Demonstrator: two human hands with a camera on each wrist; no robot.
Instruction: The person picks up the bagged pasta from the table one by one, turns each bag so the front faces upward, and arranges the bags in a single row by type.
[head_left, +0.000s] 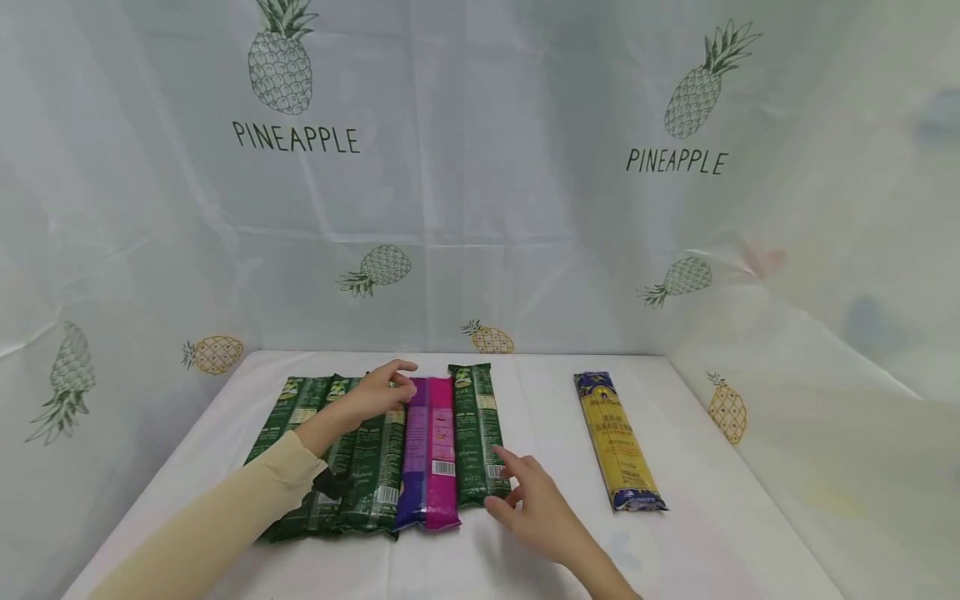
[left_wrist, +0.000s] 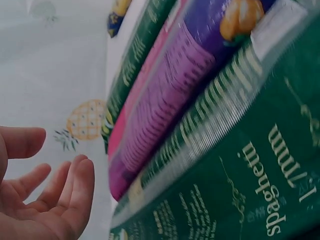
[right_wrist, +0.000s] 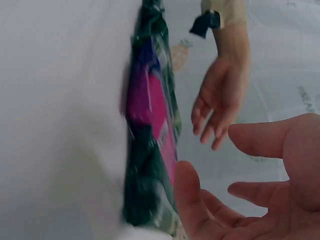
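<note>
Head view shows your left hand [head_left: 378, 392] lying over the far part of the row of green packs [head_left: 352, 454], fingers relaxed and slightly spread, tips reaching toward the purple-pink pack [head_left: 431, 454]. Whether those tips actually touch the wrapper cannot be told from this view. Your right hand [head_left: 536, 504] sits at the near end of the single green pack [head_left: 476, 433], fingers extended and loosely apart, two tips just beside or on that pack's lower right corner. Neither hand grips anything.

The packs lie flat, side by side, lengthwise away from you, on the white table [head_left: 720, 533]. Order from your left: several green packs, the purple-pink pack, then the single green pack, all touching or nearly so. A yellow pack [head_left: 618, 442] with blue ends lies well apart to your right, slightly angled.

Left wrist view confirms your left hand [left_wrist: 47, 200] with an upturned palm and fingers gently curved, holding nothing, close beside a green spaghetti pack [left_wrist: 240, 185] and the purple-pink pack [left_wrist: 170, 100].

Right wrist view, blurred, shows your right hand [right_wrist: 260, 195] with fingers apart and empty, near the pack ends [right_wrist: 150, 150], your left hand [right_wrist: 220, 100] beyond with fingers hanging loose.

A pineapple-print sheet [head_left: 480, 167] stands behind the table.
</note>
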